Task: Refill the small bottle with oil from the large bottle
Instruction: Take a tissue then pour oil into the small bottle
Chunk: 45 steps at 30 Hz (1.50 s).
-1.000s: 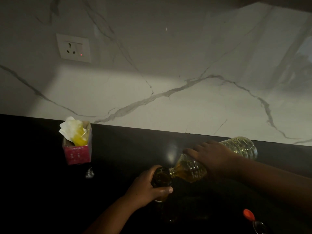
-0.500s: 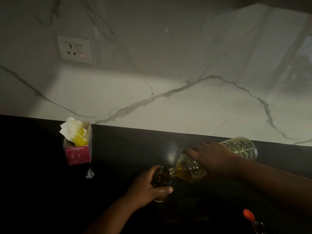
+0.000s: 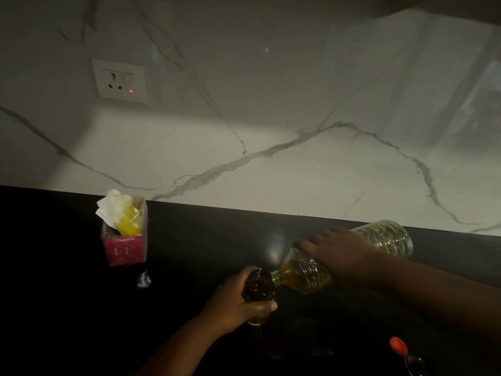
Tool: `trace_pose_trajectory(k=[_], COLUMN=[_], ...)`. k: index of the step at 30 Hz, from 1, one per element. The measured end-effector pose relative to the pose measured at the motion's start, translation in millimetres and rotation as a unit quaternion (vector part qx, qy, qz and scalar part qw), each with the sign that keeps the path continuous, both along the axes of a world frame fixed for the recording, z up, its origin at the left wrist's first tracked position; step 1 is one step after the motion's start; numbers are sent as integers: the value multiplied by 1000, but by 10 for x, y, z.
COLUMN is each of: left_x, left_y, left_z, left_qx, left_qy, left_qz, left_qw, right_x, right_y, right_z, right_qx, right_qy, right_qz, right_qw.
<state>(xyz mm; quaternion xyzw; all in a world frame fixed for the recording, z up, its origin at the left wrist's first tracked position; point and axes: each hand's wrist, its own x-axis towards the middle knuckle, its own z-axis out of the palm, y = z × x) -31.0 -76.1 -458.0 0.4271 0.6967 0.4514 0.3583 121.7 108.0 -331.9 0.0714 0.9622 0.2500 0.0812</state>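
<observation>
My right hand (image 3: 342, 255) grips the large clear plastic bottle (image 3: 385, 238) around its middle and holds it tipped on its side, neck pointing left and down. Yellow oil fills the neck end (image 3: 301, 276). Its mouth touches the open mouth of the small dark bottle (image 3: 259, 289), which stands upright on the black counter. My left hand (image 3: 233, 302) wraps around that small bottle from the left, thumb across its front. The lower part of the small bottle is lost in the dark.
A pink carton (image 3: 124, 244) stuffed with white paper and a yellow wrapper stands at the left on the black counter (image 3: 203, 234). A small shiny object (image 3: 143, 279) lies in front of it. An orange cap (image 3: 398, 345) rests at the lower right. A marble wall with a socket (image 3: 119, 80) rises behind.
</observation>
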Motion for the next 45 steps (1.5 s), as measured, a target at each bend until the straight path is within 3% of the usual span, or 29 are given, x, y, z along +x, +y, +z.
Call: trace_pose_trajectory(k=[45], left_x=[-23], left_y=[15], left_z=[-54], left_qx=[19], left_qy=[12], left_qz=[5], left_qw=[1000], right_x=[-32], right_y=[-49], right_z=[49], right_qx=[18], right_qy=[-14], right_qz=[-4], right_qw=[1000])
